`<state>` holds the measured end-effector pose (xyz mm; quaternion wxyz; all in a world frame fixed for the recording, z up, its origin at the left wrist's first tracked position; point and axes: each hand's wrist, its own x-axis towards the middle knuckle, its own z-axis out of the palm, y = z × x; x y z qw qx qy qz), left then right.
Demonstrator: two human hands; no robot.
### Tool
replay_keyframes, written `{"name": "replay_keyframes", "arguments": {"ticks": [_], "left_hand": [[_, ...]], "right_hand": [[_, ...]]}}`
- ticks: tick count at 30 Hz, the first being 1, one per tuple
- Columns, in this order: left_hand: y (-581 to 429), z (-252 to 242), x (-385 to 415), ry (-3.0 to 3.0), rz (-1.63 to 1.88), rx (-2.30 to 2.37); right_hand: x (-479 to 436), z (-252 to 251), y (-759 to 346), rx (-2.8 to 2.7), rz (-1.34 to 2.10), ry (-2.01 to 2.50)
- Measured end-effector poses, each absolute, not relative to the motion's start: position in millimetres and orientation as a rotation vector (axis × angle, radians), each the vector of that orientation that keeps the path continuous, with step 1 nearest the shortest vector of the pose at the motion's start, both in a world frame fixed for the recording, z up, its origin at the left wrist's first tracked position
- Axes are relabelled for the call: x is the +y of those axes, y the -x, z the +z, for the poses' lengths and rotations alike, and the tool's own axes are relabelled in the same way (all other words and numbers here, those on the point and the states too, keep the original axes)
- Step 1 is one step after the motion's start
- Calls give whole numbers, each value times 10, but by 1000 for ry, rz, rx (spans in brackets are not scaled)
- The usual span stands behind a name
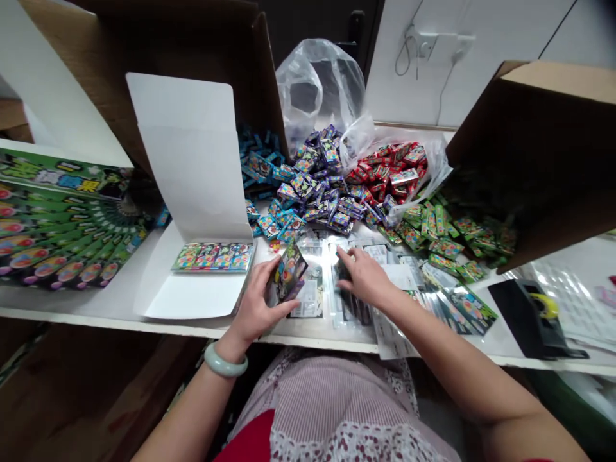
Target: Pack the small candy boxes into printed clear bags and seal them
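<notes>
A slightly glossy printed pack [289,273] is between the left fingers [262,273], and clear, shiny plastic sleeves [332,305] lie beside the right fingers [347,260]. Left of the left fingers, the white box [195,167] looks like smooth, matt paperboard. Beyond the fingers, a thin, crinkled see-through plastic bag [346,67] stands near shiny-wrapped red packets [392,170].

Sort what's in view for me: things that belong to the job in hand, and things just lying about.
Seemingly part of the job:
printed card, held in the left hand
clear plastic sleeves by the right hand
heaped small packets
open white box

Probably just lying about:
black tape dispenser
cable on the wall
</notes>
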<state>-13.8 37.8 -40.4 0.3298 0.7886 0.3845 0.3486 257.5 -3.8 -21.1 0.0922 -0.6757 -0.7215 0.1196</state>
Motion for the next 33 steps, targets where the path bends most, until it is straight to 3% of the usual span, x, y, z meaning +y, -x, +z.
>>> {"name": "replay_keyframes", "arguments": {"ticks": [3,6,15,26,33], "left_hand": [[162,-377,350,-2082,894,1026],[218,-419,357,-2027,910,1038],[162,-501,457,-1999,842,983],[50,-441,414,-2247,726,933],[-139,-338,422,-2475,635,777]], "right_hand": [[-81,-176,-2820,-1973,619,1798],[-53,-150,-3154,-1896,568,1819],[357,-312,-2837,-2619,754,1634],[-180,27,-3183,-2053,316,1388],[-338,375,-3104,-2413,293,1302]]}}
